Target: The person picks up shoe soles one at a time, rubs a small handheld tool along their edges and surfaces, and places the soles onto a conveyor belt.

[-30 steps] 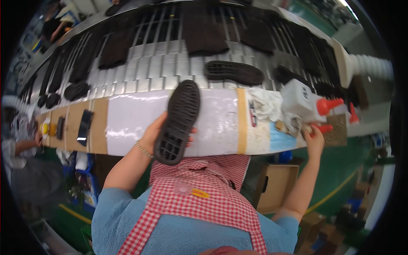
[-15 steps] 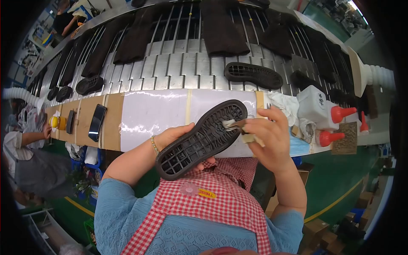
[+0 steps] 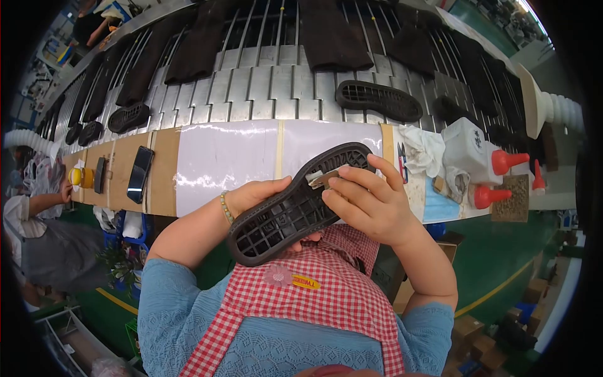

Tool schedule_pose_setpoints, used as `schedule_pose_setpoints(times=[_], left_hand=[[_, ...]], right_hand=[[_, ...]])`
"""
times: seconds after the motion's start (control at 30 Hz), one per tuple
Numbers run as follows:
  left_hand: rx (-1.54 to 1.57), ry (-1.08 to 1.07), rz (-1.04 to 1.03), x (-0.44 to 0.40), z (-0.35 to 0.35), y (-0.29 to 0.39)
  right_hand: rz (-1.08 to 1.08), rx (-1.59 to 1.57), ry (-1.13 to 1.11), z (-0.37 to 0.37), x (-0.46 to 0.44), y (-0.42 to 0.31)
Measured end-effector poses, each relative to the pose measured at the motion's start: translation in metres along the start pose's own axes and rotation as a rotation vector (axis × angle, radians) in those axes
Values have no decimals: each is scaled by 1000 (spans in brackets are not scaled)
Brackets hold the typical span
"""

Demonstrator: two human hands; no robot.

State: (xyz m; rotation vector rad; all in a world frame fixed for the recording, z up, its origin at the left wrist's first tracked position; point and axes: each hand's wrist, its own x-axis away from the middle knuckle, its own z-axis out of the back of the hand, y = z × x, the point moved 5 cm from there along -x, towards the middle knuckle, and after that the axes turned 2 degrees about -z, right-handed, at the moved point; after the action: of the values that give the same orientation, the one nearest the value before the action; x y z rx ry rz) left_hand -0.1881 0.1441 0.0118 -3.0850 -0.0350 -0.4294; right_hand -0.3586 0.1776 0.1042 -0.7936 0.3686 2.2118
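A black shoe sole (image 3: pixel 286 217) is tilted above the table's near edge, its gridded side facing up. My left hand (image 3: pixel 254 200) holds it from beneath, thumb along its upper edge and fingertips showing at the lower edge. Over the sole's upper right half, my right hand (image 3: pixel 370 202) pinches a small brush-like tool (image 3: pixel 321 178). The tool's whitish tip touches or is very near the ribbed inside of the sole. The fingers hide part of the tool.
Soles (image 3: pixel 379 100) and dark fabric pieces (image 3: pixel 331 41) lie on the metal slatted conveyor (image 3: pixel 251 94). White bottles with red caps (image 3: pixel 466 147), a cloth (image 3: pixel 423 149) and scissors (image 3: pixel 402 163) sit at right. A phone (image 3: pixel 140 174) lies left; a co-worker's hand (image 3: pixel 65 188) rests beyond.
My right hand has come from the bottles to the sole, bringing the tool, whose tip has since shifted left along it. My left hand has turned the sole from near upright to a slant.
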Motion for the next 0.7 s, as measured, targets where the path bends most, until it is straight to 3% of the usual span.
schedule_pose_setpoints(times=[0.53, 0.63, 0.7], left_hand=[[-60, -42, 77, 5, 7, 2], [-59, 35, 74, 5, 8, 4], [-68, -50, 84, 5, 9, 7]], right_hand=[[-19, 115, -49, -8, 1, 13], [-37, 148, -64, -8, -2, 19], [-39, 166, -64, -10, -2, 25]])
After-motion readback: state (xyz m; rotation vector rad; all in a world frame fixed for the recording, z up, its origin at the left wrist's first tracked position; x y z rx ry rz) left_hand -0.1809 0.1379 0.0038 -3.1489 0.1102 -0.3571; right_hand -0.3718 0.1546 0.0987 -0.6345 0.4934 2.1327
